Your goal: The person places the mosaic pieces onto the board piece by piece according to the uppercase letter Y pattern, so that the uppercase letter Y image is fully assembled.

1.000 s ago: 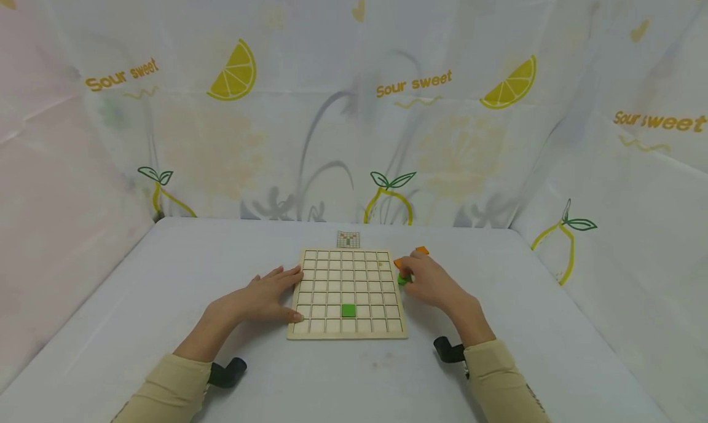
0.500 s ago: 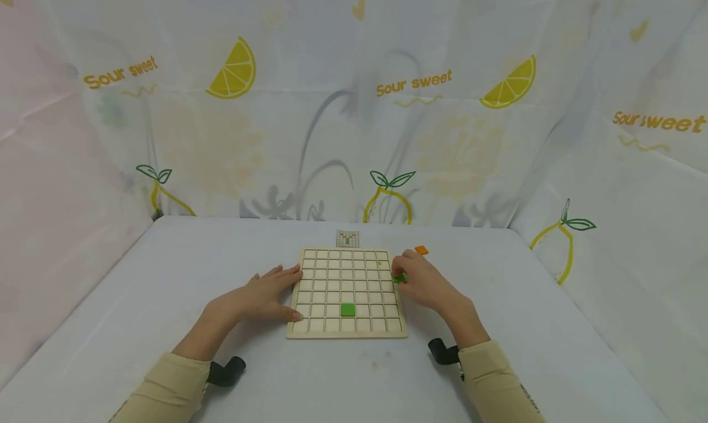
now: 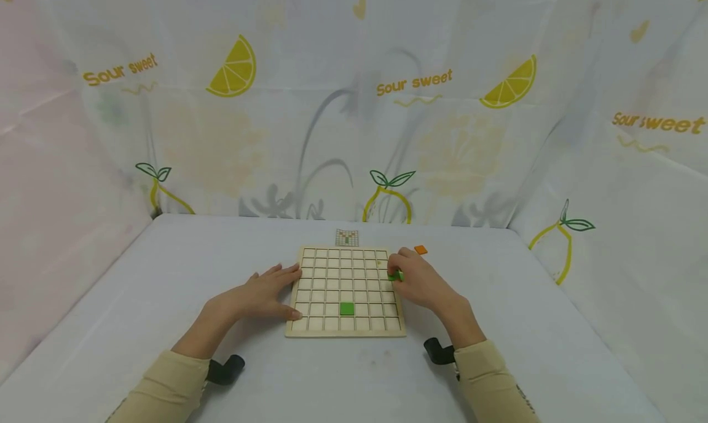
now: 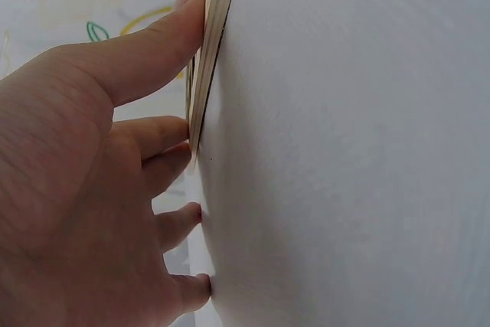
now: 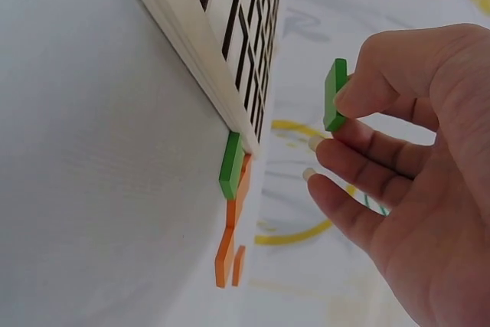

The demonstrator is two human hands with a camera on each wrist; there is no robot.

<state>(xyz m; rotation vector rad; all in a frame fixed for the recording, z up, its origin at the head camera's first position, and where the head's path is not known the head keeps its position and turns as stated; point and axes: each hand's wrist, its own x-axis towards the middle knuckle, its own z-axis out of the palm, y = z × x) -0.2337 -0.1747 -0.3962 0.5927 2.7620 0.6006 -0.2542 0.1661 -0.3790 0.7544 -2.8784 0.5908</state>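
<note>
My left hand [image 3: 262, 297] lies spread at the left edge of a wooden grid board [image 3: 326, 334]. Its thumb and fingertips touch the board's side in the left wrist view. Above the board's right edge, my right hand [image 3: 423, 281] pinches a green square tile [image 5: 334, 96] between thumb and index finger, with the other fingers loosely bent. Another green tile [image 3: 346, 308] sits in a cell of the second row from the front, in the middle column.
Beside the board lie a loose green tile [image 5: 231, 166] and several orange tiles [image 5: 223, 256], mostly hidden by the right hand in the head view. A small card with a coloured grid pattern [image 3: 347, 238] lies behind the board on the white table [image 3: 332, 380].
My right hand has lifted a green tile from beside the board and moved slightly left, over the board's right edge. The left hand has stayed put.
</note>
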